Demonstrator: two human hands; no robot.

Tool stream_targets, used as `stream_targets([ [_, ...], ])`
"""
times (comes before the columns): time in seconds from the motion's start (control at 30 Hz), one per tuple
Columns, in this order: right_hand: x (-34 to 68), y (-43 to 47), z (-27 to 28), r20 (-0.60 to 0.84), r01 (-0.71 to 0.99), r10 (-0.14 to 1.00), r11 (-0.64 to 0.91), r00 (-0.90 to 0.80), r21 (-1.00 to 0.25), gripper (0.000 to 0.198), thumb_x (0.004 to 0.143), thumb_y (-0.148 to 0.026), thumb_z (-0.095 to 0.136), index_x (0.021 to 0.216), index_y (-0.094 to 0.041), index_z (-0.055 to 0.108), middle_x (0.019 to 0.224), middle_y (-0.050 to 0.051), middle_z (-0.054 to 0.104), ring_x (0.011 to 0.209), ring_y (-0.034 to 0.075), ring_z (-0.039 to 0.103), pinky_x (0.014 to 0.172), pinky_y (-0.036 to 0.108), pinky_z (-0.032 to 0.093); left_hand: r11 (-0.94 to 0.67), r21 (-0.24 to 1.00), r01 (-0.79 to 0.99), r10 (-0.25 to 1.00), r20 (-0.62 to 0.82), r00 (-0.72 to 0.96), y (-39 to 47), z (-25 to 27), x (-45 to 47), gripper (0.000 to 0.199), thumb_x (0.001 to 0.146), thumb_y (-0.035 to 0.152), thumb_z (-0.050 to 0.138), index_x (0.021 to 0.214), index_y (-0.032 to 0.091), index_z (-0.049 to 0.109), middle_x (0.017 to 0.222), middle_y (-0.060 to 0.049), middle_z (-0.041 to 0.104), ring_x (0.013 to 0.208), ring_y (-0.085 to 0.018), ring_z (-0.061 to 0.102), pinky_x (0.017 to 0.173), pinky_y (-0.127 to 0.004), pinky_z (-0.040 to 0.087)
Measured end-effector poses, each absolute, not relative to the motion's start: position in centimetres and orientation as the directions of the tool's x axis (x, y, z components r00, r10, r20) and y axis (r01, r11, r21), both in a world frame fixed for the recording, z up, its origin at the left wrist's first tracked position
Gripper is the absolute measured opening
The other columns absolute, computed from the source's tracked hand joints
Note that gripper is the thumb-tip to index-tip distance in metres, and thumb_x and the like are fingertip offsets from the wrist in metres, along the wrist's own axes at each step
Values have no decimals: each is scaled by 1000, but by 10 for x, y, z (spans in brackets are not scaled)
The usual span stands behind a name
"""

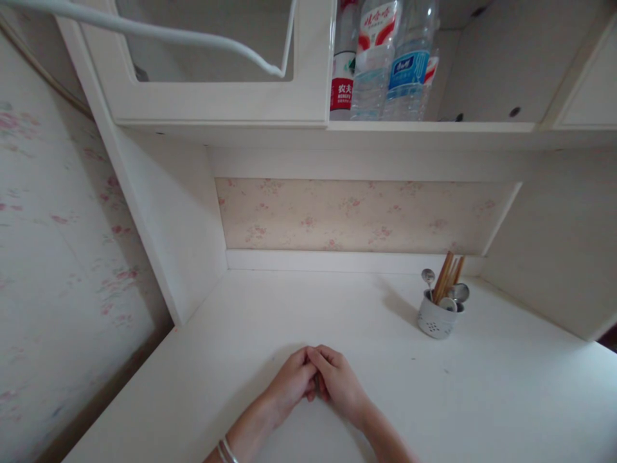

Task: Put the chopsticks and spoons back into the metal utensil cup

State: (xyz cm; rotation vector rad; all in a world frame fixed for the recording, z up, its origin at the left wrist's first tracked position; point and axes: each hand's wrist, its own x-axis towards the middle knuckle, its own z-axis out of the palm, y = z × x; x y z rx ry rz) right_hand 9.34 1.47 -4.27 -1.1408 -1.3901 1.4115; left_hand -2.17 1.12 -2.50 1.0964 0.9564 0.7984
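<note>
My left hand [292,379] and my right hand [338,381] meet above the white desk top [289,302], near its front middle. Their fingers are curled and touch each other at the tips and thumbs. No object shows in either hand, though the undersides of the fingers are partly hidden. Two thin silver bangles [226,450] circle the left wrist. To the right and farther back stands a white perforated utensil holder [435,321]. Out of it rise wooden chopsticks [444,278], a small metal spoon [428,276] and a larger metal spoon [461,293].
Overhead, a shelf [434,127] holds several plastic bottles [376,71]. A cabinet door [216,103] with a glass pane is at upper left, crossed by a white bar [193,37]. Side panels [168,212] bound the desk; floral wallpaper [62,238] covers the left wall.
</note>
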Motion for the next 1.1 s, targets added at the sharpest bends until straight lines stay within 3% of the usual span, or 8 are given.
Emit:
stream_targets([
  [1.1,90,13,-38,-46,14,969,-44,-241,-999,48,85,-63,49,74,-18,57,44,-4,47,35,10,42,35,21,27,267,962,-64,902,-226,367,10,-20,-19,18,76,29,52,86,15,56,55,3,56,45,-8,51,42,-20,28],
])
